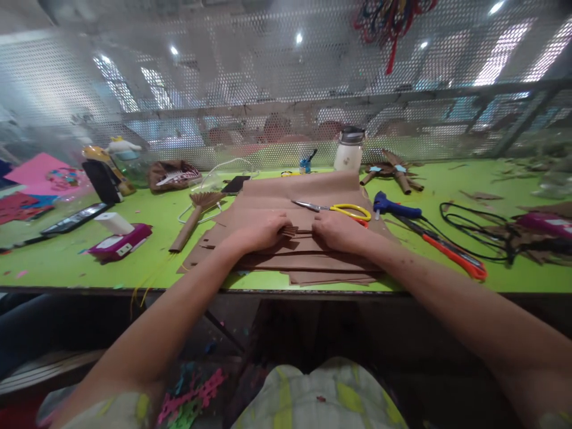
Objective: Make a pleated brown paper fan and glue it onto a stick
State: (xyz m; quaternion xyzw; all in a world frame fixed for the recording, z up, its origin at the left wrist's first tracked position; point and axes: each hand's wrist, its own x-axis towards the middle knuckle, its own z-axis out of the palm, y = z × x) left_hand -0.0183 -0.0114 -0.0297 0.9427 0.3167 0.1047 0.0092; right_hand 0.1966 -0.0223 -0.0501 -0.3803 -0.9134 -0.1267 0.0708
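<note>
While a pleated piece of brown paper (295, 231) spans the short gap between the fingers of my left hand (264, 231) and those of my right hand (337, 230), its narrow folds bunch against the left fingers. These are curled and narrow, gripping the folded end. My right fingers are bent at the other end of the piece, touching it; whether they pinch it or only press it down, I cannot tell. I judge the step in hand to be creasing the paper fold upon fold. The next move, as I see it, calls for a firm left pinch so the pleats hold together, with the right fingertips lining up the edge for an even crease.

Under my fingers spread larger brown sheets (268, 199), layered, their edges reaching toward me. Just beyond my right fingers, on those sheets, lie yellow-handled scissors (351, 208), blades pointing left. To the right of my right fingers are a blue glue gun (397, 207) and a red-and-black tool (453, 253), probably a cutter. Left of my left fingers, well apart, a rolled paper piece (187, 226) with a fanned top rests on the green table (58, 265); farther left sits a purple box (123, 242). Past my fingers, toward the back, stands a lidded jar (349, 155).
</note>
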